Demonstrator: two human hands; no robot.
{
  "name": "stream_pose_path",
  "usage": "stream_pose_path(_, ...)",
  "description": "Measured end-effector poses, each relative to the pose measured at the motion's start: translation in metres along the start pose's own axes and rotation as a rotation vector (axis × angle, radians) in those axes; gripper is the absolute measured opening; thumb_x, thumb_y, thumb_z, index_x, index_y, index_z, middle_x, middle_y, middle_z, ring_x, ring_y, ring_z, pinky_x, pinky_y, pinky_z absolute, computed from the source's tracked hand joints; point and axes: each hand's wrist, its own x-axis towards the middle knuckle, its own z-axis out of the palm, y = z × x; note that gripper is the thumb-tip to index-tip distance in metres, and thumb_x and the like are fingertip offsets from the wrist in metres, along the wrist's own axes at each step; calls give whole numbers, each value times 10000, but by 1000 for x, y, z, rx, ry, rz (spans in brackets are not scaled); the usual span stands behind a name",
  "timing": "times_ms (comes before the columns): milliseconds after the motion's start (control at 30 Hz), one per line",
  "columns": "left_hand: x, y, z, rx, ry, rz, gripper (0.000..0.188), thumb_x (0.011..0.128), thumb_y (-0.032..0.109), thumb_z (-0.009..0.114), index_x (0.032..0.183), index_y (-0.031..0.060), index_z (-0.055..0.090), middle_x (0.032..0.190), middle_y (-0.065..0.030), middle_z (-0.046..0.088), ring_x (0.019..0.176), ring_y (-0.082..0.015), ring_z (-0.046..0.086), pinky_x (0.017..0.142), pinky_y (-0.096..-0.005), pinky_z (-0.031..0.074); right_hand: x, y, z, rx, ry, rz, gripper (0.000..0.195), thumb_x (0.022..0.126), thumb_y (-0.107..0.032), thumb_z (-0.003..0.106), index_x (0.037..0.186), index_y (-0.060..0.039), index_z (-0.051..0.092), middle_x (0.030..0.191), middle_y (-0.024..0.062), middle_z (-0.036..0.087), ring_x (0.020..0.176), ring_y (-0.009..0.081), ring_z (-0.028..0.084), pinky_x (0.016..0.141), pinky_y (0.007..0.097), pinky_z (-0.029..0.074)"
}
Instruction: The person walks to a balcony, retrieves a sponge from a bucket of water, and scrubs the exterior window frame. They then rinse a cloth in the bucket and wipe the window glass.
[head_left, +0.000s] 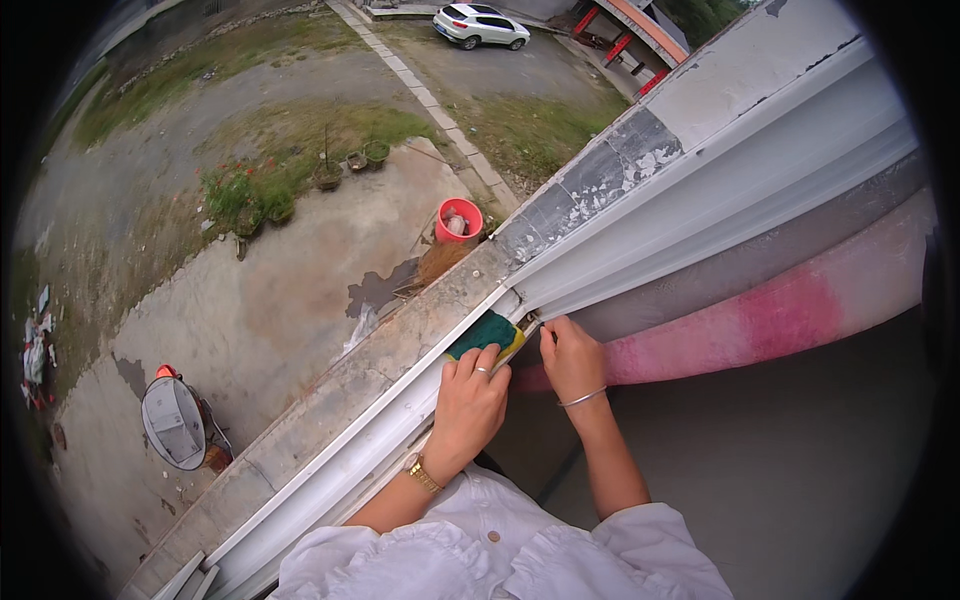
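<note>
My left hand (474, 401), with a ring and a gold-coloured watch, rests its fingers on a green and yellow scouring sponge (484, 334). The sponge lies green side up in the white window-frame channel (397, 420), close to its corner. Beside it, on the inner side of the frame, my right hand (573, 356) is curled with thumb and fingertips together. A silver bangle circles that wrist. The fingertips are near the frame corner (531, 315) and the curtain; whether they pinch something small cannot be seen.
A grey and pink curtain (787, 315) hangs along the inside at right. Outside the frame runs a worn concrete ledge (360, 375), with a drop to the yard. Below stand a pink bucket (459, 220), potted plants (240, 196), a covered vehicle (174, 422) and a white car (481, 26).
</note>
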Motion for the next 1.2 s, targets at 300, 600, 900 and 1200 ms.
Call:
stream_pose_path(300,0,0,0,-28,-6,-18,154,762,75,678,908,53,638,1212,-112,588,1079,-263,534,828,-388,408,5,-3,7,-12,-31,-23,122,887,-129,629,838,-56,545,743,145,620,674,385,627,594,473,515)
stream_pose_path(600,3,0,0,-27,-39,-47,187,769,70,699,952,57,665,1196,-97,591,1051,-274,545,835,-394,412,7,-2,4,0,-3,-67,141,906,-138,606,828,-58,521,746,152,602,661,380,623,571,462,519)
stream_pose_path(900,2,0,4,-23,-26,-49,188,764,67,700,946,46,654,1224,-101,582,1063,-281,541,843,-399,411,8,-14,16,-175,-55,-73,101,876,-113,614,820,-77,538,732,133,619,658,338,649,568,428,535)
stream_pose_path(1200,-3,-3,4,-34,1,-26,146,757,77,695,898,58,665,1205,-95,589,1070,-267,538,835,-395,406,28,-21,-23,-163,-209,-129,112,862,-164,632,815,-71,593,722,145,650,653,363,654,585,480,525)
